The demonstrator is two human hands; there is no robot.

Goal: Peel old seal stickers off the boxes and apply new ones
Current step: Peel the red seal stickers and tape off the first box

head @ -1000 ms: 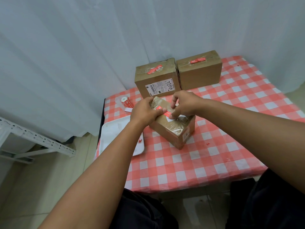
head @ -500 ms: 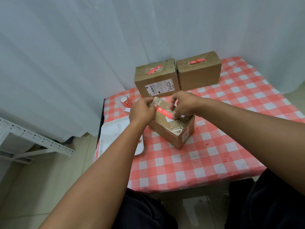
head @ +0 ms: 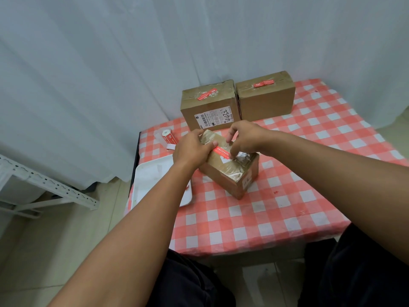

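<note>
Near box (head: 230, 168) is sitting angled on checked cloth (head: 276, 209), approx mid-table, just right of white tray (head: 152, 180). Red sticker (head: 222, 153) is lying across its taped top. L hand (head: 192, 149) is wrapping the box's left end, fingers curled over the far edge, thumb pressing down on the sticker's left end. R hand (head: 244, 138) is hovering over the top, fingers bent, fingertips (head: 231, 155) pinching at the sticker's right end by a white patch; can't tell if the end is lifted. Two more boxes are standing side by side at the back by the curtain: labelled box (head: 210, 107) w/ red sticker on top, plain box (head: 265, 98) likewise. Sticker roll (head: 169, 137) is lying near the back-left corner, beyond the tray.
</note>
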